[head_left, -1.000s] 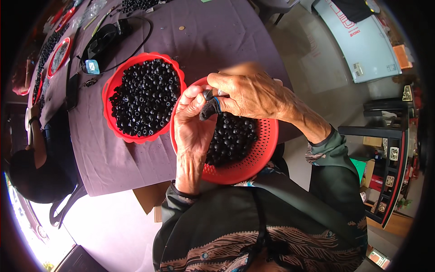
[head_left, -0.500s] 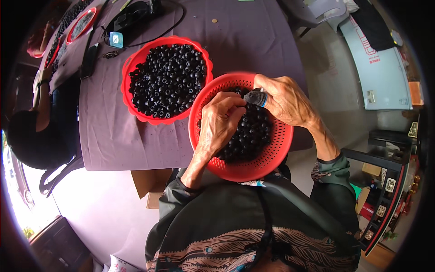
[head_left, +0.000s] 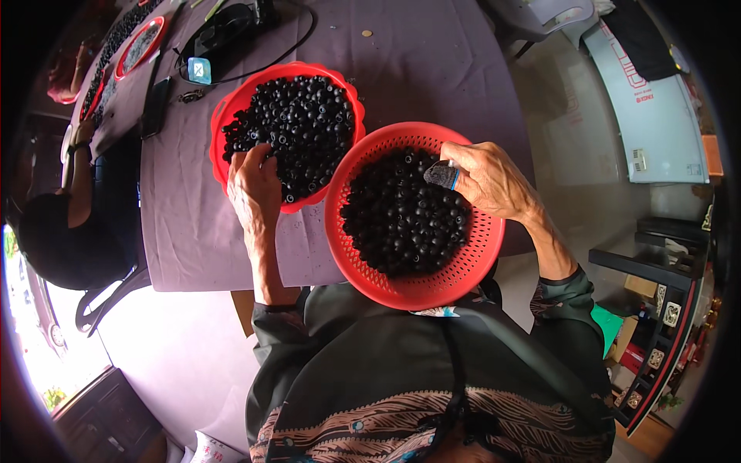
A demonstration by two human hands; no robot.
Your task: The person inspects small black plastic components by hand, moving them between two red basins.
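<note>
My left hand [head_left: 256,185] is over the left edge of a red scalloped tray [head_left: 218,158], its fingers closed at the heap of small black round pieces [head_left: 297,127]. A dark piece seems to be at its fingertips. Several pieces show a pale ring or hollow. My right hand [head_left: 494,181] is curled above a red perforated basket [head_left: 486,247], which holds more black pieces [head_left: 409,224]. A dark grey cover with a blue edge [head_left: 441,175] sits on one of its digits. What the right fingers grip, if anything, is hidden.
The basket rests at the table's near edge, by my lap. A purple-grey cloth [head_left: 432,69] covers the table. A black bag with a strap [head_left: 235,31] and a blue-white small box [head_left: 199,70] lie farther back. At left sits another person [head_left: 69,231]; shelving [head_left: 656,324] stands at right.
My left hand has moved left from the basket, away from my right hand, to the scalloped tray. My right hand stays above the basket.
</note>
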